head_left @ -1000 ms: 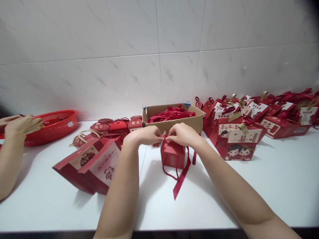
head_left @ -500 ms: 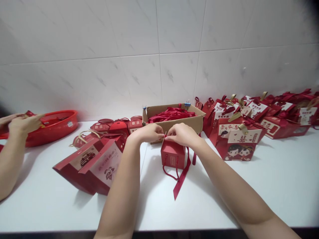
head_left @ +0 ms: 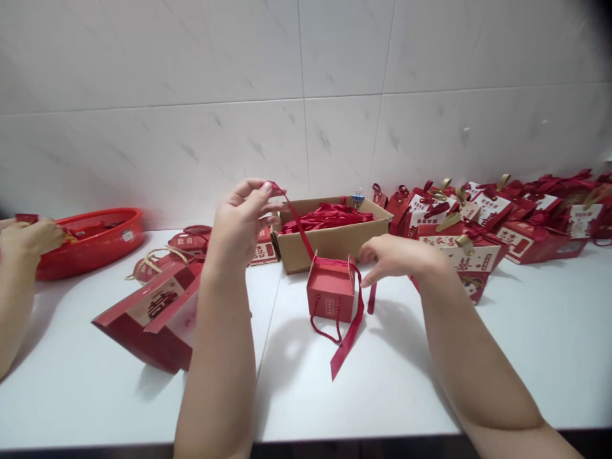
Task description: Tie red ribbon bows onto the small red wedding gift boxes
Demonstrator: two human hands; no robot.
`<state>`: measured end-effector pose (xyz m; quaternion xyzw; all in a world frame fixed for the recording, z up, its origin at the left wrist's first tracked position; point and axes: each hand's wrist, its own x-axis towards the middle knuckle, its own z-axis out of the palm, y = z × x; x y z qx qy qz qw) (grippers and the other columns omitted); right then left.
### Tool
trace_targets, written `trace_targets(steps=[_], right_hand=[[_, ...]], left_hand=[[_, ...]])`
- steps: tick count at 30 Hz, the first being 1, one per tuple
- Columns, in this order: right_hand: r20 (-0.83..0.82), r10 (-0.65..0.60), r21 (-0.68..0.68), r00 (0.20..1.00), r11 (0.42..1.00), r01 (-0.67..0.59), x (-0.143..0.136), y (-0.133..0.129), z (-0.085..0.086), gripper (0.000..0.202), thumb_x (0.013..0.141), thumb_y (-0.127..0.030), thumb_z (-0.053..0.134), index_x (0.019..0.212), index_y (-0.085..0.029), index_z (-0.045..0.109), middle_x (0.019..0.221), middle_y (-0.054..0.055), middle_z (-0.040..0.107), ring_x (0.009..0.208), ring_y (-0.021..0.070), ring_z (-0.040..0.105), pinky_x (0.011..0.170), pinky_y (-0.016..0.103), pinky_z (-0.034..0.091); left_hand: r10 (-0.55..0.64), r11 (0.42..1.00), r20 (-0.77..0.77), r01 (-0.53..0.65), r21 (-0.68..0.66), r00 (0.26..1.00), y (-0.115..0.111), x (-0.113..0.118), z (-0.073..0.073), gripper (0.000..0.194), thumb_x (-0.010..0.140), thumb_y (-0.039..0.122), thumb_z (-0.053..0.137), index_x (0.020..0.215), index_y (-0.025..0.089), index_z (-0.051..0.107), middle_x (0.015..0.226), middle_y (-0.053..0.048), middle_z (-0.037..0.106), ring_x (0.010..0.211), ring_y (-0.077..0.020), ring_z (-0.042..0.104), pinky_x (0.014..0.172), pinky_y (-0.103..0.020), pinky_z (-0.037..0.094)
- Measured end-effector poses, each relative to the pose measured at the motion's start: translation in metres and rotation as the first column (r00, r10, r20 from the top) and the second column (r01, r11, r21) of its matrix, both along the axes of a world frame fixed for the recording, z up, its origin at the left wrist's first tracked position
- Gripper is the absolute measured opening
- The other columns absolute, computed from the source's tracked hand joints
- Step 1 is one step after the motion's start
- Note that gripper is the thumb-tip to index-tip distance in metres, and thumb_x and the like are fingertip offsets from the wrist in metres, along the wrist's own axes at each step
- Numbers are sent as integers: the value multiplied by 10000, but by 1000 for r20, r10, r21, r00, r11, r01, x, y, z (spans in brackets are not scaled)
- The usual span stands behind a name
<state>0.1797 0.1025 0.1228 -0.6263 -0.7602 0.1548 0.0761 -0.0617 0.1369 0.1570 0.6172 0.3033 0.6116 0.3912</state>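
Note:
A small red gift box (head_left: 331,290) with a twisted rope handle (head_left: 327,335) stands on the white table. A dark red ribbon (head_left: 300,228) runs across the box's top, and one tail hangs down its right side onto the table. My left hand (head_left: 246,210) is raised up and left of the box, pinching the ribbon's other end between thumb and finger. Beside the box's right edge is my right hand (head_left: 396,258), thumb and fingers apart, close to the hanging ribbon.
Behind the box sits a cardboard box (head_left: 329,245) of red ribbons. Finished-looking red gift boxes (head_left: 492,217) crowd the right. Red bags (head_left: 148,312) lean at left, near a red plastic basket (head_left: 100,245) and another person's hand (head_left: 36,237).
My left hand has pulled the ribbon up and left from the box's top. My right hand has let go of the top and moved right.

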Motion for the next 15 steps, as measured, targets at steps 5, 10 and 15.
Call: trace_targets(steps=[5,10,15], right_hand=[[79,95,-183,992,980,-79,-13,23,-17,107,667,-256,639,596,-191,592,579,-5,542,507,124,493,444,260,294],[45,27,-129,999,991,-21,-10,27,-15,90,718,-233,553,651,-187,591,633,11,572,495,114,478,427,257,296],[-177,-52,-37,983,998,46,5,8,6,261,734,-183,563,987,-176,627,885,54,671,672,140,601,535,230,429]], left_hand=[[-4,1000,76,5,-10,997,-9,-4,7,203,735,382,684,781,225,564,931,-35,721,792,-154,686,565,-222,501],[21,999,55,-22,29,998,-16,-9,11,123,775,358,645,783,254,580,986,-29,725,994,-201,660,612,-254,519],[49,998,117,-55,44,992,-14,-11,10,83,783,313,628,765,244,585,966,-22,730,1107,-220,613,610,-255,496]])
